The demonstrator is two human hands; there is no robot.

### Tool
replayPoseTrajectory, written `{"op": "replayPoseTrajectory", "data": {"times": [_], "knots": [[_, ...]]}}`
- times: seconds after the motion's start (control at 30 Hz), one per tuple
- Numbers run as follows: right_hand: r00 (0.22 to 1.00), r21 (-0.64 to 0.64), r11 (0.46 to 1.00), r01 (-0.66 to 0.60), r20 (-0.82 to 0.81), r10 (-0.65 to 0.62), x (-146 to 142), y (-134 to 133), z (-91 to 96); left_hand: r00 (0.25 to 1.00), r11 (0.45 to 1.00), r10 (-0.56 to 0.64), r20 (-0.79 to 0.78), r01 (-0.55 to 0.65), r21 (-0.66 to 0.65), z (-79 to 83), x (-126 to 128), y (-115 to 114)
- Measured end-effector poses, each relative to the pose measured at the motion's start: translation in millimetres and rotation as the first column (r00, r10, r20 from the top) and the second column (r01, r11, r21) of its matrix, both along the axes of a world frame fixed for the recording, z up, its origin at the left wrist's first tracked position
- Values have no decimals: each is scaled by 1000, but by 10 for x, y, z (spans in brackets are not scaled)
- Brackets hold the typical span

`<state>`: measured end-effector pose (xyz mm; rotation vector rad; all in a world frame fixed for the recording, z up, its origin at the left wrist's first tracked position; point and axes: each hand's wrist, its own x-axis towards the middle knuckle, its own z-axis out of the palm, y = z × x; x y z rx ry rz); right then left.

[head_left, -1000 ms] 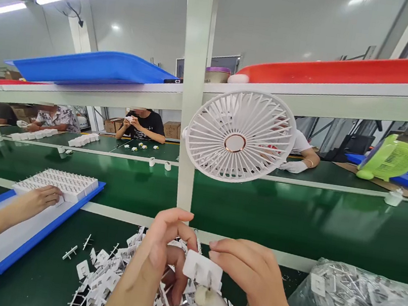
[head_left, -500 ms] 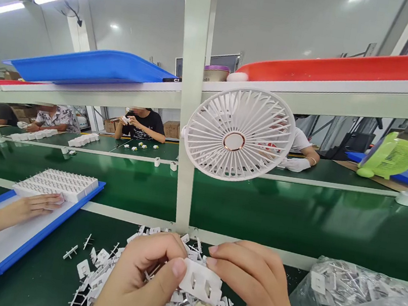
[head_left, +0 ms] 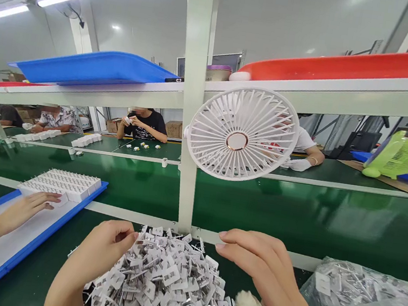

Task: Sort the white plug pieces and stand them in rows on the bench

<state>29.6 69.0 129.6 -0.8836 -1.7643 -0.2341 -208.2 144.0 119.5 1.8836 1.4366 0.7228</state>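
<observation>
on my remote feed i find the left hand (head_left: 99, 250) curled, whether pinching anything i cannot tell, the right hand (head_left: 277, 281) spread, and the heap of white pronged pieces (head_left: 165, 285) on the green tabletop (head_left: 46, 247) between them.

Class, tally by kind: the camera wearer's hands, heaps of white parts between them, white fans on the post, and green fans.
Hands: 2 (left hand, right hand)
Heap of white parts: 1
White fan: 1
Green fan: 1
Total: 5
</observation>
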Motion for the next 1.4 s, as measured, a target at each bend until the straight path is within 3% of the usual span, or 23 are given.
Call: {"op": "replayPoseTrajectory", "data": {"times": [0.23,0.4,0.47,0.53,0.63,0.7,0.77,0.87,1.0,1.07,1.23,1.33,1.4], "knots": [[999,-44,998,-40,-15,39,14,-12,0,1000,1000,5,28,-5,-19,-34,-19,25],[998,-55,997,-56,-12,55,-81,34,-24,970,999,-40,241,35,25,98,137,-96],[999,-28,998,-50,17,51,-148,48,-41,859,988,-143,492,153,19,168,288,-201],[997,-11,1000,-29,72,30,-210,48,-54,630,958,-208,748,287,24,228,473,-316],[986,34,999,26,161,-31,-261,29,-64,346,919,-125,930,394,-23,286,739,-453],[980,66,995,73,182,-84,-261,17,-67,228,897,-37,973,436,-68,302,858,-502],[975,75,992,106,189,-119,-239,8,-64,183,897,-2,983,435,-79,303,913,-522],[980,105,990,92,164,-109,-183,-16,-52,259,940,-49,965,339,-43,294,889,-534],[994,82,994,70,84,-77,-101,-88,-39,586,971,-160,794,237,21,303,766,-560],[994,60,997,57,92,-62,-75,-114,-44,696,966,-213,686,256,40,320,721,-575],[987,103,993,56,145,-70,-79,-104,-101,799,975,-221,560,188,117,343,708,-599],[999,38,999,31,34,-33,-104,-107,-119,828,961,-240,507,131,242,330,712,-614],[996,-19,998,-55,-74,54,-136,-127,-105,853,940,-246,461,94,327,317,704,-625]]}}
